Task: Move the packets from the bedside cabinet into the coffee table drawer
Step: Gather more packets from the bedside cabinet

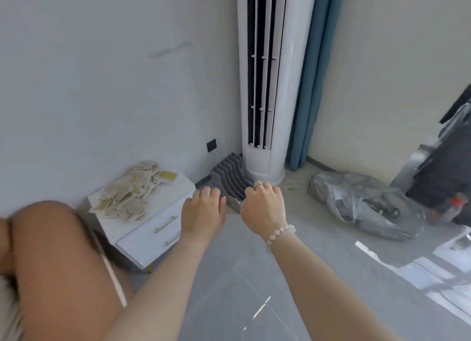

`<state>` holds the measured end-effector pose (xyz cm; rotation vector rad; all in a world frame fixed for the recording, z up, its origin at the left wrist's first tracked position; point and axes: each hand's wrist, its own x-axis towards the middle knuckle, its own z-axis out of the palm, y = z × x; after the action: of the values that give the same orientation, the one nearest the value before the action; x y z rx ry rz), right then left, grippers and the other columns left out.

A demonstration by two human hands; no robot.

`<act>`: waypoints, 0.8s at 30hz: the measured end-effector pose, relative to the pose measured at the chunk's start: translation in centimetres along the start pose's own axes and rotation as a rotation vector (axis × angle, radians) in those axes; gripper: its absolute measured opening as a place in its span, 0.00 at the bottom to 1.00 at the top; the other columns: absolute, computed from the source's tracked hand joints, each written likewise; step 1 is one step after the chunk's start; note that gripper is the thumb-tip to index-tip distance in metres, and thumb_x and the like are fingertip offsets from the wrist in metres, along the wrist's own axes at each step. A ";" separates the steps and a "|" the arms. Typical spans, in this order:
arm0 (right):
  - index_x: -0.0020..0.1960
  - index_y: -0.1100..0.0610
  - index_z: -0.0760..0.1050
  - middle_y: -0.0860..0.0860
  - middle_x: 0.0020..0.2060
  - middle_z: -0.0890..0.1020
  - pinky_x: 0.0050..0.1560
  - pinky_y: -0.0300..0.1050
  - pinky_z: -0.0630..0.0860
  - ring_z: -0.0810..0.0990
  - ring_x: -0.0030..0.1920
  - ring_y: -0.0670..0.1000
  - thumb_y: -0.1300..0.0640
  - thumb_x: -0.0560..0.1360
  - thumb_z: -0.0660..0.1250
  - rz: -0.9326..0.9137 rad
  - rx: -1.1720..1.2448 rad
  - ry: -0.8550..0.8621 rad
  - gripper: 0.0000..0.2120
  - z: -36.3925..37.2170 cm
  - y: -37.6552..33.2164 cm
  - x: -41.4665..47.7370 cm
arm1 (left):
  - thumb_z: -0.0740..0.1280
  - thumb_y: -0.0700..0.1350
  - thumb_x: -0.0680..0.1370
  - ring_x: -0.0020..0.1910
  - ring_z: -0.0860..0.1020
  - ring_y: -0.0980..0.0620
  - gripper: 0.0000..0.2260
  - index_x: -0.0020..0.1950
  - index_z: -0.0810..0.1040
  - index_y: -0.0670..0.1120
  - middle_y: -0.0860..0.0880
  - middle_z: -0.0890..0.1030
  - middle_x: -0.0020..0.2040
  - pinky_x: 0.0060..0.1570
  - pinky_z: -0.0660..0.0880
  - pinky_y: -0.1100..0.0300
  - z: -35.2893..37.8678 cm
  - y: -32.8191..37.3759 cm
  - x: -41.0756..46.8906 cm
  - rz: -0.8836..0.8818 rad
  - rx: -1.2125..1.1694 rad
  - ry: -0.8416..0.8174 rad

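Observation:
Several beige and yellow-green packets (130, 198) lie in a loose heap on top of the white bedside cabinet (158, 226) at the left, against the wall. My left hand (202, 213) hovers just right of the cabinet's top, fingers relaxed and bent downward, holding nothing. My right hand (263, 208), with a ring and a bead bracelet, is beside it with its fingers curled under; nothing shows in it. Neither hand touches the packets. No coffee table or drawer of it is in view.
A grey slotted rack (229, 177) leans on the floor behind my hands, at the foot of a white tower air conditioner (267, 85). A grey plastic bag (356, 203) lies on the floor to the right. My bare knee (51, 251) fills the lower left.

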<state>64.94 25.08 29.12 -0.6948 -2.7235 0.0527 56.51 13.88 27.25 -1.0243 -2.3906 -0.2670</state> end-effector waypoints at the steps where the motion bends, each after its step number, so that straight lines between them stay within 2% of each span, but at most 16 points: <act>1: 0.27 0.57 0.75 0.52 0.27 0.77 0.32 0.43 0.72 0.77 0.30 0.54 0.59 0.56 0.76 -0.027 0.011 -0.012 0.09 0.3 -0.7 0.7 | 0.53 0.49 0.75 0.27 0.74 0.46 0.17 0.35 0.77 0.43 0.47 0.76 0.30 0.23 0.65 0.60 0.0 -0.8 -0.1 -0.027 0.031 0.002; 4: 0.27 0.57 0.75 0.52 0.27 0.77 0.31 0.42 0.70 0.76 0.29 0.54 0.59 0.55 0.76 -0.123 0.028 -0.057 0.08 1.0 -3.1 2.4 | 0.53 0.49 0.75 0.26 0.73 0.46 0.17 0.36 0.77 0.43 0.47 0.75 0.30 0.24 0.59 0.61 -0.1 -3.3 -0.6 -0.108 0.111 -0.020; 7: 0.27 0.57 0.76 0.52 0.27 0.77 0.31 0.41 0.68 0.75 0.29 0.53 0.59 0.55 0.76 -0.199 0.050 -0.045 0.09 1.9 -5.7 4.1 | 0.53 0.49 0.75 0.26 0.73 0.46 0.17 0.36 0.78 0.43 0.48 0.75 0.30 0.25 0.59 0.61 -0.1 -5.8 -1.0 -0.180 0.156 -0.035; 8: 0.28 0.58 0.76 0.52 0.28 0.77 0.32 0.41 0.68 0.76 0.30 0.54 0.59 0.56 0.75 -0.224 0.053 -0.047 0.08 2.1 -6.5 4.8 | 0.53 0.49 0.75 0.26 0.73 0.46 0.17 0.37 0.78 0.43 0.48 0.76 0.30 0.24 0.60 0.60 0.0 -6.7 -0.9 -0.201 0.170 -0.035; 10: 0.37 0.59 0.78 0.53 0.37 0.79 0.39 0.44 0.65 0.77 0.39 0.55 0.59 0.67 0.68 -0.302 0.091 -0.103 0.04 2.7 -7.9 6.1 | 0.53 0.49 0.75 0.26 0.73 0.46 0.17 0.37 0.78 0.43 0.47 0.76 0.30 0.23 0.62 0.60 0.2 -8.4 -0.7 -0.235 0.195 -0.043; 12: 0.43 0.60 0.79 0.53 0.42 0.79 0.42 0.46 0.64 0.76 0.45 0.56 0.59 0.72 0.63 -0.333 0.113 -0.119 0.07 3.5 -9.4 7.5 | 0.54 0.49 0.75 0.26 0.73 0.46 0.17 0.37 0.78 0.43 0.47 0.76 0.30 0.23 0.63 0.60 0.5 -10.0 -0.5 -0.264 0.218 -0.046; 14: 0.36 0.59 0.79 0.52 0.35 0.78 0.38 0.44 0.68 0.77 0.38 0.55 0.58 0.66 0.69 -0.334 0.095 -0.132 0.04 4.3 -11.0 8.7 | 0.54 0.49 0.75 0.26 0.73 0.46 0.17 0.37 0.78 0.42 0.47 0.75 0.30 0.23 0.63 0.61 1.0 -11.7 -0.3 -0.287 0.238 -0.052; 16: 0.31 0.58 0.78 0.52 0.30 0.77 0.34 0.42 0.68 0.76 0.32 0.54 0.58 0.60 0.73 -0.352 0.103 -0.154 0.06 5.3 -12.7 10.2 | 0.54 0.49 0.75 0.25 0.73 0.46 0.17 0.36 0.78 0.42 0.47 0.75 0.30 0.23 0.61 0.61 1.7 -13.6 0.2 -0.298 0.260 -0.043; 18: 0.39 0.59 0.79 0.53 0.37 0.78 0.41 0.45 0.69 0.78 0.41 0.56 0.57 0.68 0.68 -0.402 0.114 -0.159 0.05 6.3 -14.4 11.9 | 0.54 0.49 0.75 0.25 0.73 0.46 0.17 0.35 0.77 0.42 0.47 0.75 0.29 0.23 0.60 0.60 2.3 -15.8 1.0 -0.313 0.263 -0.020; 20: 0.51 0.60 0.77 0.54 0.48 0.78 0.50 0.47 0.66 0.74 0.53 0.56 0.56 0.76 0.58 -0.458 0.108 -0.164 0.11 7.0 -16.1 13.8 | 0.54 0.49 0.75 0.25 0.73 0.46 0.17 0.34 0.76 0.42 0.47 0.74 0.29 0.22 0.60 0.59 2.8 -18.2 2.1 -0.329 0.259 -0.003; 24: 0.53 0.58 0.75 0.53 0.52 0.77 0.52 0.46 0.64 0.72 0.55 0.54 0.56 0.78 0.54 -0.503 0.130 -0.163 0.13 7.8 -19.8 18.1 | 0.55 0.48 0.74 0.23 0.72 0.46 0.16 0.33 0.75 0.43 0.47 0.73 0.28 0.23 0.60 0.61 3.8 -23.4 4.7 -0.359 0.290 0.041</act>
<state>38.32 16.52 29.56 0.0438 -2.9326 0.1714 35.50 1.96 27.10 -0.4543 -2.4729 -0.0607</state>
